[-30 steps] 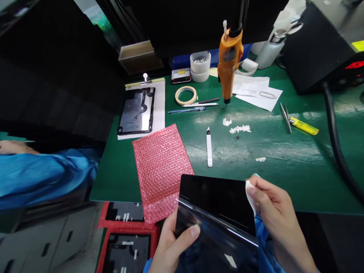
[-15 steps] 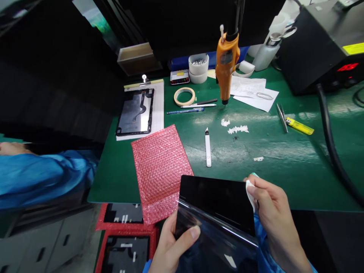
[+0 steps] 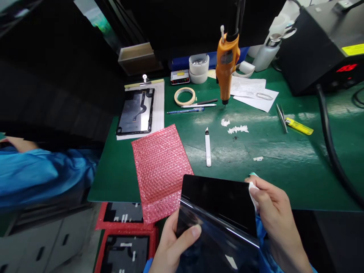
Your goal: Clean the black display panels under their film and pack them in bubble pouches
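Note:
Low in front of me is a glossy black screen panel (image 3: pixel 218 193), tilted, its lower part covered by a clear film (image 3: pixel 216 239) whose upper edge forms a bright fold. My left hand (image 3: pixel 176 242) is closed on the panel's left side, thumb lying over the film. At the upper right corner, my right hand (image 3: pixel 271 206) pinches a folded white wipe (image 3: pixel 252 189) against the panel's edge; its fingertips behind are partly hidden. A pink bubble-wrap pouch (image 3: pixel 162 170) lies just left of the panel, and a white craft knife (image 3: pixel 208 149) lies beyond it.
An orange electric screwdriver (image 3: pixel 227 57) hangs over the green table (image 3: pixel 187 138). Tweezers (image 3: pixel 281 117) and a yellow lighter-like item (image 3: pixel 299 126) lie right, near a black station (image 3: pixel 313 53). A tablet housing (image 3: pixel 136 112) rests on a clipboard. Another person's blue sleeve (image 3: pixel 48 174) shows left.
The panel and my right hand have shifted very slightly to the right. Both hands keep their hold.

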### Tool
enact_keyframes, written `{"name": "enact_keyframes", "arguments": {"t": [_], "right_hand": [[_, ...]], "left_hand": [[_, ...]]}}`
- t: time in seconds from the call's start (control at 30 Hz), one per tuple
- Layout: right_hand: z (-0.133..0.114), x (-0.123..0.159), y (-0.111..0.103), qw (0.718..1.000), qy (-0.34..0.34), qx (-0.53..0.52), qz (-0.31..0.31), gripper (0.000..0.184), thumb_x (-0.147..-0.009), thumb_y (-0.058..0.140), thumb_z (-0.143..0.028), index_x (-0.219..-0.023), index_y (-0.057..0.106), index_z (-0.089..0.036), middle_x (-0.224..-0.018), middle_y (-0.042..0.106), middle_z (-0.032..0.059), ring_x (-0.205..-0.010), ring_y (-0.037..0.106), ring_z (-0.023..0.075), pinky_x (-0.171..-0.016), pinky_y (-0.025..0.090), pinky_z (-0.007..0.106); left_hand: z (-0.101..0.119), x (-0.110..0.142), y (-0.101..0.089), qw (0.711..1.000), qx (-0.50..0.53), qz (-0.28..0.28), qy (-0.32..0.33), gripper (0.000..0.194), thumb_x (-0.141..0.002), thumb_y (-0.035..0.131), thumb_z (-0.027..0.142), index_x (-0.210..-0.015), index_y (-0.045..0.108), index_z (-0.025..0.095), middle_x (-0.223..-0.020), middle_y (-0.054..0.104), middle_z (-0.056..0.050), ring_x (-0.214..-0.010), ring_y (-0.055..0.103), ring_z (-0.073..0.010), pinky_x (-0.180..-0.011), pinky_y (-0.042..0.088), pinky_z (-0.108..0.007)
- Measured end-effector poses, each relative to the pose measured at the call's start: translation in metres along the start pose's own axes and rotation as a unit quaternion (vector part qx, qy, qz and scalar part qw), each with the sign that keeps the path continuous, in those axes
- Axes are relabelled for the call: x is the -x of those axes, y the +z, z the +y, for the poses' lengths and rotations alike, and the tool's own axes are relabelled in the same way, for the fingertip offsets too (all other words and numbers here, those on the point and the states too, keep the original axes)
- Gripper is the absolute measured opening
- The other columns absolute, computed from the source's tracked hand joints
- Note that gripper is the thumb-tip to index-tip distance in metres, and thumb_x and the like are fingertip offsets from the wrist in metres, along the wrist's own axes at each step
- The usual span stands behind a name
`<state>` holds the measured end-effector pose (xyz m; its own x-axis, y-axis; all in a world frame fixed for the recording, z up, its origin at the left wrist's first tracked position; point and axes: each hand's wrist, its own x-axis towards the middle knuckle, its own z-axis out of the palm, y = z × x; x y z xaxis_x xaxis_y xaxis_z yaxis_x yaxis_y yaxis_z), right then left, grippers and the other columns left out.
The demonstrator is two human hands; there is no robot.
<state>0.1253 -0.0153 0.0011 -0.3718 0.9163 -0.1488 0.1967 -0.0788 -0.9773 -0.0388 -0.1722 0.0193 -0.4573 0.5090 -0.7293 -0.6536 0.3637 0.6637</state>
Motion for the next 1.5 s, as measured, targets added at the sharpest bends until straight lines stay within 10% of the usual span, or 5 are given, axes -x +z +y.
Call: {"name": "enact_keyframes", "arguments": {"t": [0.3,0.57,1.1,1.5], "right_hand": [[0.002,0.001,-0.006,1.0,0.006,0.017,-0.013,0.017,-0.091,0.075,-0.038,-0.086,0.066,-0.024,-0.071,0.051,-0.0025,-0.061,0.047,0.0146,-0.055,0.038,0.027],[-0.007,0.001,-0.001,1.0,0.004,0.003,-0.003,0.043,-0.103,0.065,-0.037,-0.068,0.043,-0.023,-0.062,0.033,-0.0032,-0.055,0.027,0.0128,-0.05,0.021,0.03],[-0.006,-0.004,-0.001,1.0,0.025,-0.003,-0.01,0.049,-0.105,0.063,-0.039,-0.064,0.041,-0.023,-0.059,0.028,-0.0041,-0.055,0.018,0.0132,-0.053,0.031,0.03],[0.002,-0.006,0.001,0.999,0.032,0.001,-0.003,0.047,-0.103,0.068,-0.047,-0.067,0.047,-0.024,-0.06,0.028,-0.004,-0.054,0.021,0.0125,-0.047,0.015,0.03]], "left_hand": [[0.001,-0.004,0.001,0.999,0.032,-0.029,-0.01,0.052,-0.056,0.117,0.057,-0.087,0.095,0.021,-0.082,0.088,-0.005,-0.079,0.079,-0.0207,-0.077,0.061,-0.025],[0.002,-0.001,-0.002,0.999,0.022,-0.04,-0.015,0.053,-0.059,0.116,0.058,-0.091,0.095,0.02,-0.084,0.088,-0.006,-0.084,0.083,-0.0253,-0.082,0.064,-0.028],[-0.012,-0.003,-0.013,1.0,0.017,-0.017,-0.011,0.058,-0.064,0.116,0.055,-0.105,0.092,0.022,-0.113,0.095,-0.011,-0.117,0.088,-0.0352,-0.098,0.066,-0.032],[-0.004,-0.008,-0.007,0.999,0.005,-0.034,-0.01,0.056,-0.063,0.114,0.059,-0.096,0.095,0.018,-0.093,0.09,-0.01,-0.09,0.084,-0.0308,-0.086,0.067,-0.035]]}}
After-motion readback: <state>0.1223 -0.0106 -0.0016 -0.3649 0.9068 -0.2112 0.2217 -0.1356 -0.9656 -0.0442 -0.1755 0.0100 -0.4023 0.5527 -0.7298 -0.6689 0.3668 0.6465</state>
